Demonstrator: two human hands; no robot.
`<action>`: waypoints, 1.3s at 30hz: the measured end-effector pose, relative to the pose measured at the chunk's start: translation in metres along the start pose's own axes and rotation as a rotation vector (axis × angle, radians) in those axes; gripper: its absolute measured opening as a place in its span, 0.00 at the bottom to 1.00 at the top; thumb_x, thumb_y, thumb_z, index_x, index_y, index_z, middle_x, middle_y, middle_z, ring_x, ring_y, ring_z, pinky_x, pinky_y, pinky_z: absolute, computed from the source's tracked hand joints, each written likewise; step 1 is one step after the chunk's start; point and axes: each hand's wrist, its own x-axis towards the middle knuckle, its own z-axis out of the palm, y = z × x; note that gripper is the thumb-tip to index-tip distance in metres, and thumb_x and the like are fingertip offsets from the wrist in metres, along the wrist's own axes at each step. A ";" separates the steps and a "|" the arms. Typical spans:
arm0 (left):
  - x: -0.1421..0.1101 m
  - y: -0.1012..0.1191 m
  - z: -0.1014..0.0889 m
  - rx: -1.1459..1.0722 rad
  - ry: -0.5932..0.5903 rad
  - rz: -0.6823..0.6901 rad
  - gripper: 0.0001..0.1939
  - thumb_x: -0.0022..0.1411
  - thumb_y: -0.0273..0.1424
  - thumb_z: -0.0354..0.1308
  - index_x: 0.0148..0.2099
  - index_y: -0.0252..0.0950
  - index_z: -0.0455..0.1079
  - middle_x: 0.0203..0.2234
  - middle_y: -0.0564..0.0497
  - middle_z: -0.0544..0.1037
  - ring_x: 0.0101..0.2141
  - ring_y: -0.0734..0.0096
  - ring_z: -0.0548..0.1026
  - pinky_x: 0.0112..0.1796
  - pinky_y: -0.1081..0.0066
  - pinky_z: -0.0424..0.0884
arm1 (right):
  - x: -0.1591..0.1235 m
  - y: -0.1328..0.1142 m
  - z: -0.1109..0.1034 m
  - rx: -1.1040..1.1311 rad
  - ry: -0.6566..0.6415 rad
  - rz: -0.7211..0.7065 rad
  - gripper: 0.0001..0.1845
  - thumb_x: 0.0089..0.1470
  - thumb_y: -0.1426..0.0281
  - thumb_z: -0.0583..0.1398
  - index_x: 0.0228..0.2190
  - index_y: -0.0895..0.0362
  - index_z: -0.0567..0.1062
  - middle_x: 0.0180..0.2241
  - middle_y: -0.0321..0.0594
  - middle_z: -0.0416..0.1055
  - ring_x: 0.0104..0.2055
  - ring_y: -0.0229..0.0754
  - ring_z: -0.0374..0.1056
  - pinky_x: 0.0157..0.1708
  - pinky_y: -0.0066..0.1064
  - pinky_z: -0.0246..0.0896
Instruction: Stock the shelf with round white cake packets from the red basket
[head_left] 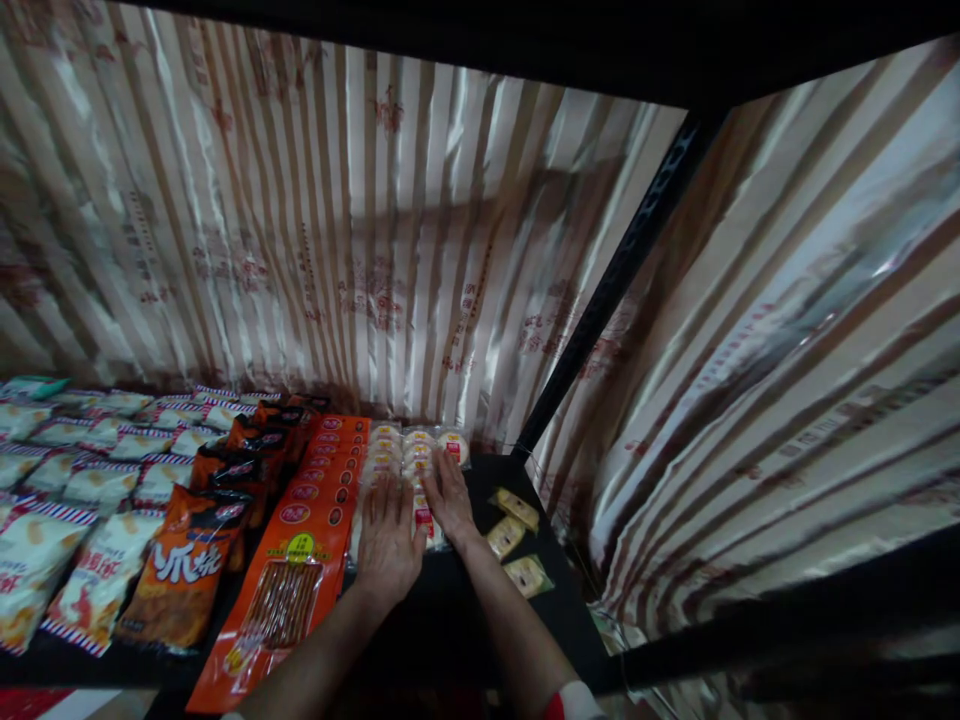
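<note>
My left hand (390, 535) lies flat, fingers stretched forward, over rows of small round white wrapped snacks (418, 437). Beside it, my right hand (448, 500) rests with extended fingers on the right side of the same rows. Parts of the snacks are hidden under both palms; one with a red label (424, 517) shows between the hands. Close to my left wrist is a row of overlapping orange packets (324, 515), the front one with brown sticks behind a clear window. To the right of my right forearm lie several small yellowish wrapped packets (512, 538).
White snack bags (97, 480) with striped edges fill the shelf's left side, next to orange-and-black bags (191, 560). A black metal post (615, 290) rises at the back right corner of the black shelf (559, 590). Wrinkled printed sheeting (420, 240) hangs behind.
</note>
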 end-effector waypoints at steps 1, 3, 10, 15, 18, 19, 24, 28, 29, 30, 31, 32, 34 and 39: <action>0.002 -0.004 0.001 0.000 0.009 0.004 0.29 0.59 0.40 0.45 0.60 0.34 0.54 0.61 0.41 0.51 0.61 0.53 0.46 0.58 0.54 0.42 | 0.001 -0.001 0.003 0.011 -0.020 0.005 0.31 0.57 0.57 0.44 0.57 0.61 0.56 0.60 0.45 0.49 0.64 0.41 0.38 0.60 0.37 0.36; 0.003 -0.010 0.006 -0.003 0.031 0.017 0.30 0.58 0.42 0.47 0.60 0.36 0.54 0.61 0.41 0.52 0.60 0.53 0.47 0.58 0.54 0.43 | 0.003 -0.004 0.007 0.039 -0.053 0.023 0.31 0.57 0.56 0.44 0.57 0.58 0.56 0.61 0.42 0.48 0.64 0.41 0.38 0.60 0.37 0.37; 0.003 -0.020 0.024 0.041 0.173 0.073 0.26 0.57 0.39 0.48 0.57 0.36 0.60 0.56 0.42 0.62 0.57 0.53 0.56 0.55 0.53 0.51 | 0.002 -0.006 0.024 0.087 -0.005 0.028 0.32 0.56 0.55 0.45 0.56 0.60 0.58 0.61 0.43 0.46 0.63 0.42 0.40 0.60 0.36 0.39; 0.005 -0.020 0.026 0.033 0.232 0.071 0.27 0.57 0.40 0.48 0.57 0.36 0.59 0.54 0.43 0.65 0.56 0.53 0.58 0.55 0.52 0.50 | 0.004 -0.005 0.028 0.036 0.009 0.012 0.31 0.56 0.56 0.45 0.56 0.59 0.59 0.61 0.43 0.47 0.63 0.43 0.42 0.60 0.37 0.42; 0.009 -0.019 0.023 0.007 0.244 0.070 0.27 0.57 0.40 0.48 0.57 0.35 0.59 0.55 0.42 0.63 0.57 0.54 0.56 0.55 0.53 0.50 | 0.011 -0.004 0.023 -0.014 0.036 -0.003 0.31 0.56 0.56 0.45 0.56 0.61 0.59 0.60 0.46 0.49 0.62 0.43 0.43 0.60 0.38 0.42; 0.012 -0.019 0.022 0.003 0.242 0.071 0.27 0.57 0.40 0.48 0.57 0.35 0.59 0.56 0.42 0.62 0.57 0.54 0.55 0.55 0.53 0.51 | 0.014 -0.004 0.021 -0.026 0.048 -0.006 0.31 0.56 0.56 0.45 0.56 0.61 0.59 0.60 0.46 0.50 0.62 0.43 0.43 0.59 0.38 0.42; 0.023 -0.020 0.024 0.012 0.193 0.088 0.28 0.56 0.42 0.49 0.57 0.35 0.59 0.57 0.40 0.60 0.58 0.52 0.54 0.55 0.52 0.50 | 0.027 -0.003 0.017 -0.051 -0.010 -0.046 0.31 0.57 0.57 0.44 0.55 0.62 0.60 0.59 0.47 0.53 0.62 0.43 0.45 0.59 0.38 0.43; 0.024 -0.024 0.030 0.016 0.183 0.097 0.29 0.55 0.43 0.49 0.57 0.36 0.59 0.57 0.40 0.60 0.58 0.51 0.55 0.55 0.52 0.50 | 0.030 -0.004 0.027 -0.065 -0.019 -0.048 0.32 0.58 0.57 0.42 0.55 0.66 0.59 0.59 0.50 0.53 0.62 0.45 0.44 0.60 0.39 0.40; 0.024 -0.024 0.031 0.017 0.181 0.098 0.29 0.55 0.43 0.49 0.57 0.36 0.60 0.57 0.40 0.60 0.58 0.52 0.55 0.55 0.52 0.50 | 0.030 -0.004 0.029 -0.062 -0.010 -0.042 0.32 0.58 0.57 0.42 0.56 0.66 0.58 0.59 0.50 0.53 0.62 0.44 0.44 0.60 0.39 0.39; 0.024 -0.025 0.032 0.017 0.178 0.098 0.29 0.55 0.43 0.49 0.57 0.36 0.60 0.57 0.40 0.61 0.58 0.52 0.55 0.55 0.52 0.50 | 0.030 -0.004 0.032 -0.056 0.000 -0.036 0.32 0.58 0.58 0.41 0.56 0.66 0.58 0.59 0.49 0.53 0.62 0.44 0.45 0.60 0.39 0.40; 0.024 -0.025 0.032 0.017 0.174 0.098 0.28 0.55 0.43 0.50 0.57 0.37 0.60 0.56 0.40 0.61 0.57 0.52 0.56 0.55 0.52 0.50 | 0.029 -0.004 0.033 -0.048 0.009 -0.032 0.31 0.58 0.58 0.41 0.56 0.65 0.58 0.59 0.49 0.53 0.62 0.43 0.45 0.59 0.39 0.40; 0.024 -0.026 0.032 0.017 0.170 0.095 0.28 0.55 0.43 0.50 0.56 0.37 0.61 0.56 0.41 0.62 0.57 0.52 0.56 0.55 0.52 0.50 | 0.029 -0.004 0.034 -0.042 0.017 -0.031 0.31 0.58 0.58 0.41 0.56 0.64 0.59 0.59 0.48 0.53 0.62 0.43 0.45 0.59 0.39 0.41; 0.024 -0.025 0.031 0.018 0.166 0.089 0.28 0.55 0.42 0.50 0.56 0.37 0.61 0.55 0.41 0.63 0.57 0.52 0.57 0.55 0.52 0.50 | 0.029 -0.004 0.035 -0.032 0.026 -0.025 0.30 0.59 0.58 0.40 0.56 0.63 0.59 0.59 0.46 0.53 0.62 0.42 0.45 0.59 0.38 0.41; 0.024 -0.022 0.028 0.017 0.177 0.098 0.27 0.55 0.41 0.50 0.56 0.37 0.61 0.55 0.41 0.63 0.57 0.53 0.57 0.55 0.53 0.49 | 0.029 -0.008 0.032 -0.045 0.019 -0.018 0.30 0.59 0.59 0.40 0.55 0.64 0.60 0.59 0.47 0.54 0.61 0.42 0.46 0.59 0.37 0.41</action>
